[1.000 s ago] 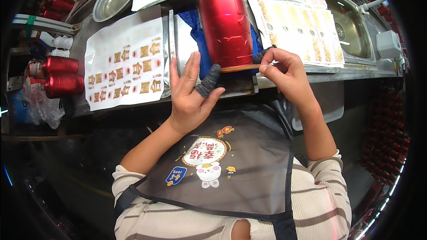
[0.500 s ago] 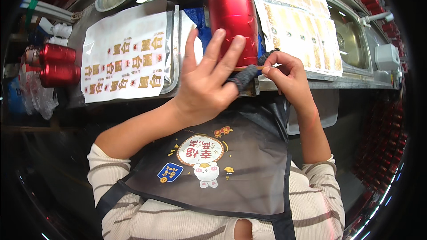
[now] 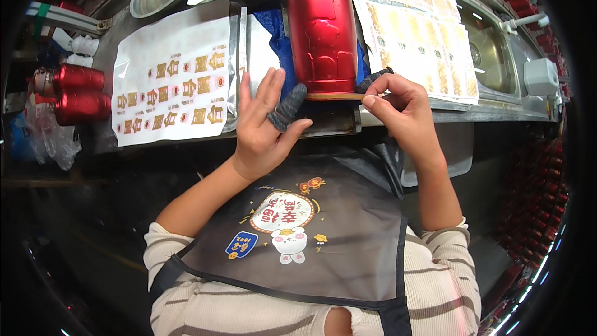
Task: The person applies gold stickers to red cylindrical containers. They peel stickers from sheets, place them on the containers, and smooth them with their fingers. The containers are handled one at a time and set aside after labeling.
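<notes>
Bottle (image 3: 322,31): lying over the blue cloth (image 3: 278,36), pointing its neck away; looks stiff and glossy, so likely slippery, perhaps breakable; best gripped round the middle.
Strip (image 3: 339,96): across the bottle's base, at the cloth's near edge; seems light, thin, bendy; best pinched by its ends.
Right hand (image 3: 407,115): near the cloth's right side, pinching the strip's right end.
Left hand (image 3: 257,140): left of the cloth, open, apparently holding nothing; can't tell whether touching the strip.
</notes>
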The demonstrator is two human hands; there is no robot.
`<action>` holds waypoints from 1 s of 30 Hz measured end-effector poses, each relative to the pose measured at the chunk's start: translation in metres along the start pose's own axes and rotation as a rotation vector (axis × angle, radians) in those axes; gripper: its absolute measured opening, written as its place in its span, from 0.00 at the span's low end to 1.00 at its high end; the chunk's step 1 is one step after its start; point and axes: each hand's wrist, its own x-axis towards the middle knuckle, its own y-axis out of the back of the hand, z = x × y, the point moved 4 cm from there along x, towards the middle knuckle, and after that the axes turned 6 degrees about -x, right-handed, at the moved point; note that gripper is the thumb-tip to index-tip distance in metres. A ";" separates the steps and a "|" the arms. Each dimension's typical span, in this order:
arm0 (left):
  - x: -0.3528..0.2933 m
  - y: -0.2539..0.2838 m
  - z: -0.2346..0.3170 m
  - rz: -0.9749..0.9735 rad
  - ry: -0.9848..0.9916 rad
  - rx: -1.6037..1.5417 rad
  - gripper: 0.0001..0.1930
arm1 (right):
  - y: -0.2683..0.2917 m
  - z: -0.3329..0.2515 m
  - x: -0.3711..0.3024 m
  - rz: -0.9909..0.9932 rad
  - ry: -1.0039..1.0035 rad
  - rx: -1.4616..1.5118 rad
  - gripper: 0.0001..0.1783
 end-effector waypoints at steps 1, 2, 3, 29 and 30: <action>-0.005 -0.001 -0.002 -0.014 0.000 0.011 0.22 | 0.000 0.000 0.000 0.004 -0.021 0.006 0.05; -0.008 -0.001 -0.003 -0.028 -0.001 0.023 0.21 | 0.001 -0.001 0.000 0.007 -0.043 0.013 0.05; -0.005 -0.001 0.000 -0.034 -0.016 0.046 0.19 | 0.001 -0.002 0.001 0.008 -0.063 0.019 0.05; 0.044 -0.008 0.010 0.077 -0.059 -0.048 0.33 | -0.004 0.010 0.005 0.028 -0.023 0.001 0.07; 0.036 -0.004 0.007 0.067 -0.040 -0.031 0.32 | -0.004 0.008 0.005 0.008 -0.040 0.011 0.07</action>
